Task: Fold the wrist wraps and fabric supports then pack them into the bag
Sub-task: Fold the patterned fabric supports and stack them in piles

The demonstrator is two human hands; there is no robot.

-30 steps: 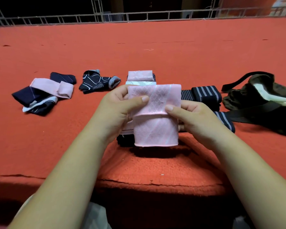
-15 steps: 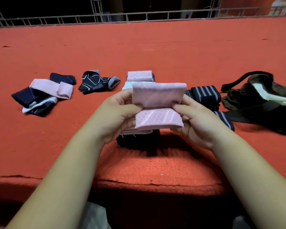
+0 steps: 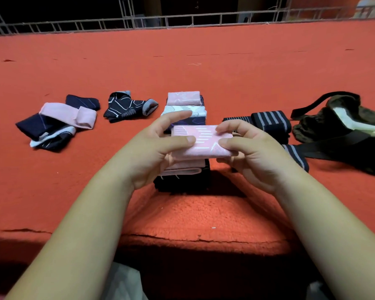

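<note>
Head view: left hand (image 3: 158,148) and right hand (image 3: 253,152) pinch folded pink support (image 3: 201,144) — soft, light; grip ends, 9 and 3 o'clock.

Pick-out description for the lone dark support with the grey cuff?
On the red carpet, look between the folded stack at centre and the loose pile at far left. The support lies alone there: black with white line pattern, grey cuff toward the stack; the pile's dark pieces overlap a pink one.

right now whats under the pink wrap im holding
A stack of folded supports: pale pink layers on top, dark ones beneath, on the red carpet. The pink wrap, left hand and right hand hide the stack's upper face.
</note>
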